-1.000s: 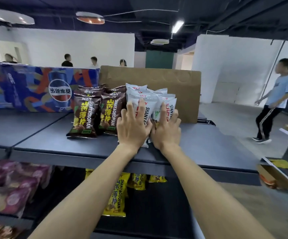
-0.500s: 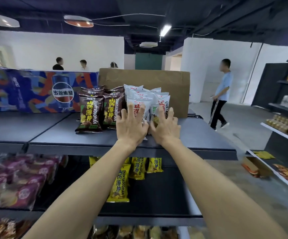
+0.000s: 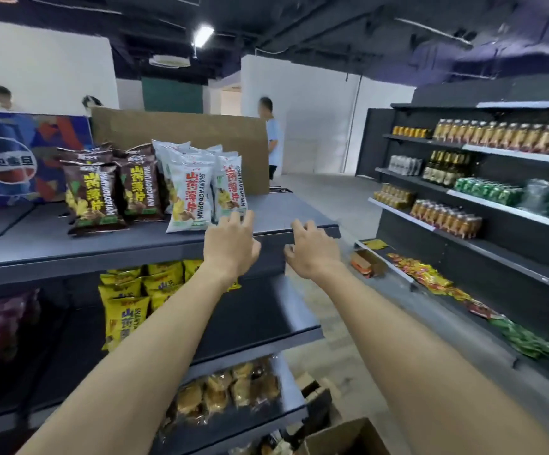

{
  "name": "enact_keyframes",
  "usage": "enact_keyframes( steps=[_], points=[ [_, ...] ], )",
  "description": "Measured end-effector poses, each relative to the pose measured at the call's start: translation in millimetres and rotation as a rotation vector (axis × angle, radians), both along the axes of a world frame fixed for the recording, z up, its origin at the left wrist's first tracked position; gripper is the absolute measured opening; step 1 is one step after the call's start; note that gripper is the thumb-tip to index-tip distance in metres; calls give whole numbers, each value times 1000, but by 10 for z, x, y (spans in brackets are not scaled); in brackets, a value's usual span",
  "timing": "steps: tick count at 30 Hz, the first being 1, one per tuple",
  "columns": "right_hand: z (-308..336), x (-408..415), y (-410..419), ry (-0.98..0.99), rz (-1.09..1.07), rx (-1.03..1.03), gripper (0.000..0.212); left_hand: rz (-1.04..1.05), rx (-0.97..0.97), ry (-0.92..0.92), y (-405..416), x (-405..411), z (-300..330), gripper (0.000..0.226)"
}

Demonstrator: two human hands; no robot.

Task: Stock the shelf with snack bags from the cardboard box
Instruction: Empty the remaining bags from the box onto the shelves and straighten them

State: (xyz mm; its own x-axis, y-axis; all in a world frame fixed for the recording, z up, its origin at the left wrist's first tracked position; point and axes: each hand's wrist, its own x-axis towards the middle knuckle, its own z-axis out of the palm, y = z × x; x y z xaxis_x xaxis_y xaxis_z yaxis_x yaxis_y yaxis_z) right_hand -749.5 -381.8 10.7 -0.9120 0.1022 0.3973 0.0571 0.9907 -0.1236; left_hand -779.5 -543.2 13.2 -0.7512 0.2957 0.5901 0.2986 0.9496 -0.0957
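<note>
Both hands are empty, each grip loosely spread: left hand (image 3: 230,247) just by the white snack bags (image 3: 201,188) standing on the top shelf (image 3: 299,208), right hand (image 3: 312,251) beside it. Cardboard box (image 3: 342,438) sits on the floor below, probably next.

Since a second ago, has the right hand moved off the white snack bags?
Yes. The right hand has come back and rightward off the white snack bags, now open at the top shelf front edge.
</note>
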Motion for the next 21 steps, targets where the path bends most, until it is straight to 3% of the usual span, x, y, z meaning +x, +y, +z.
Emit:
enact_keyframes(
  steps=[6, 9, 13, 21],
  points=[
    [127, 517, 723, -61, -148, -72, 44, -133, -104, -100, 645, 313, 129, 23],
    [142, 753, 1089, -66, -189, -93, 50, -176, -146, -107, 988, 433, 196, 27],
    [39, 1063, 1647, -61, -252, -100, 44, -224, -206, -115, 1543, 559, 218, 33],
    [-383, 1534, 2833, -131, -316, -135, 45, -297, -206, -202, 2735, 907, -221, 17]
  ],
)
